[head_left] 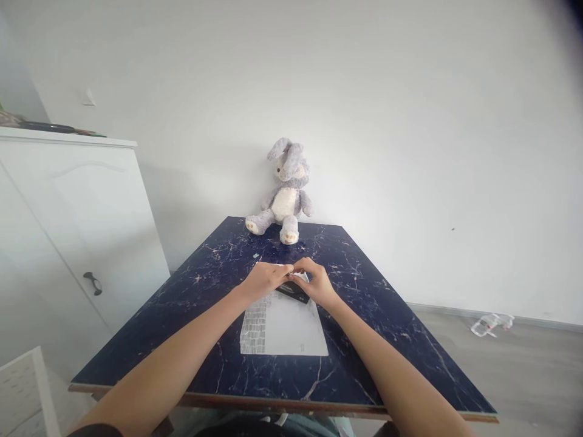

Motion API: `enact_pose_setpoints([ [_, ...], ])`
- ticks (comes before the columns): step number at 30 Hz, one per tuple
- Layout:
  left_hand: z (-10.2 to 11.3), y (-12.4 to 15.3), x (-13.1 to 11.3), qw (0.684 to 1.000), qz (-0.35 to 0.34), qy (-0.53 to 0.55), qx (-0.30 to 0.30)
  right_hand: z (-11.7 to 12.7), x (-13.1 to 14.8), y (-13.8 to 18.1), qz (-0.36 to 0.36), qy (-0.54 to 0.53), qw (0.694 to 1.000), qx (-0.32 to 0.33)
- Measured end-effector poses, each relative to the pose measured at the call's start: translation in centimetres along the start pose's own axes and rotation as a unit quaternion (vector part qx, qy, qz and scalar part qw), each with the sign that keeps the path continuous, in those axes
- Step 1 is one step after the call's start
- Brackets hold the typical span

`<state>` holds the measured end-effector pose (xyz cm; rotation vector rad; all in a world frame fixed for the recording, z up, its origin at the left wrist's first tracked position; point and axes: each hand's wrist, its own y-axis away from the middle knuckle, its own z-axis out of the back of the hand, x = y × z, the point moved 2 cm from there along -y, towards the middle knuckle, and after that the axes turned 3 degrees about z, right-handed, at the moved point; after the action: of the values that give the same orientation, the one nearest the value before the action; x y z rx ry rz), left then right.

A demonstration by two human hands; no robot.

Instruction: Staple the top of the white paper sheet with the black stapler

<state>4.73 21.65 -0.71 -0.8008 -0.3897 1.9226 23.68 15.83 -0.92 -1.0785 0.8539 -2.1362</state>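
Observation:
My left hand [268, 277] and my right hand [317, 284] meet over the middle of the table, fingertips pinched together. What they pinch is too small or too hidden to name. Just beneath the fingers is a small black box-like object [295, 294], partly covered by the hands. It lies over a white sheet [291, 331] whose left side carries a grey brick-like pattern. The sheet's far edge is mostly behind my hands.
A grey plush rabbit [286, 203] sits at the far end of the dark blue marbled table [364, 340], against the wall. One small light scrap [255, 255] lies near it. A white cabinet [82, 224] stands left; crumpled clear plastic [492, 325] is on the floor at right.

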Motion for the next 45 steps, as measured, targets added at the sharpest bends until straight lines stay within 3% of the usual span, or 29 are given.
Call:
enact_pose_setpoints([
  [5,-0.2,0.0,0.6,0.999,0.03,0.016,-0.003,0.0,-0.2,0.1,-0.007,-0.004,1.0,0.009],
  [9,-0.3,-0.1,1.1,0.997,0.053,-0.047,-0.023,0.8,-0.9,-0.1,-0.013,0.022,1.0,-0.018],
  [13,0.5,0.0,3.1,0.974,0.156,-0.151,-0.071,2.4,-3.4,0.0,-0.051,0.135,0.989,0.006],
  [17,1.0,0.6,7.2,0.945,0.251,-0.211,-0.014,4.5,-6.9,0.9,-0.156,0.289,0.941,0.079],
  [21,0.6,1.5,10.5,0.939,0.268,-0.212,0.043,6.7,-9.5,1.9,-0.219,0.342,0.912,0.056],
  [24,0.1,1.8,11.5,0.934,0.275,-0.22,0.062,7.6,-11.2,2.5,-0.243,0.351,0.903,0.042],
  [31,0.0,1.5,11.2,0.932,0.271,-0.235,0.05,6.8,-13.5,3.4,-0.248,0.316,0.913,0.066],
  [38,-0.1,2.0,12.1,0.934,0.27,-0.231,0.048,6.2,-13.4,3.2,-0.215,0.278,0.936,0.036],
  [45,0.0,2.0,12.6,0.932,0.285,-0.223,0.029,4.9,-12.7,3.0,-0.19,0.222,0.955,0.049],
])
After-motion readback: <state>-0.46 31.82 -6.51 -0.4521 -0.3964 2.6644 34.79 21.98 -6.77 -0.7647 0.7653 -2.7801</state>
